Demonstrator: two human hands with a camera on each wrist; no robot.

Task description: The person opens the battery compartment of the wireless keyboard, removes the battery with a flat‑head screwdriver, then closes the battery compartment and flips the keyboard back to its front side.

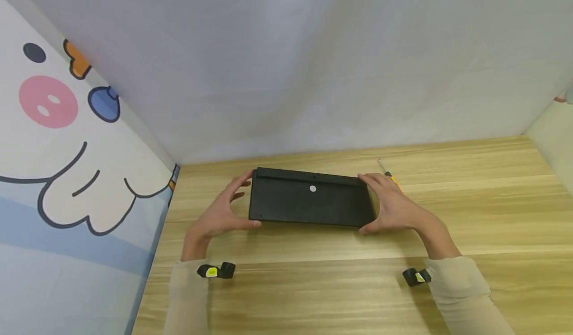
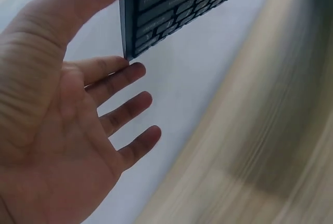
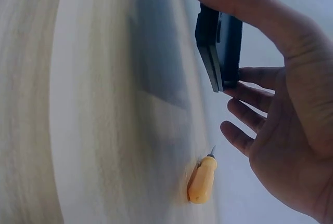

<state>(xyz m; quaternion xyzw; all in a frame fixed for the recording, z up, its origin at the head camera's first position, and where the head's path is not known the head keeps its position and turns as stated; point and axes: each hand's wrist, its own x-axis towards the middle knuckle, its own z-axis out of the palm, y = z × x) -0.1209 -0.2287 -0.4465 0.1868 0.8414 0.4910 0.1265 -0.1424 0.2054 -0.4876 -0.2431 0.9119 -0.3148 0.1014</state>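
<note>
A black keyboard [image 1: 286, 200] is held up off the wooden table between both hands, its plain underside with a round white sticker [image 1: 313, 188] facing the head camera. In the left wrist view the rows of keys [image 2: 182, 5] show on the other side. My left hand [image 1: 218, 218] pinches the left end, thumb on the near edge and index finger at the far corner. At the right end, my right hand [image 1: 395, 209] grips likewise between thumb and fingers. The other fingers of each hand spread free of the keyboard.
A screwdriver [image 3: 203, 180] with a yellow handle lies on the table [image 1: 322, 285] behind the right hand. A pale wall [image 1: 313, 101] stands along the back edge, and a cartoon-printed panel [image 1: 89, 185] borders the left side.
</note>
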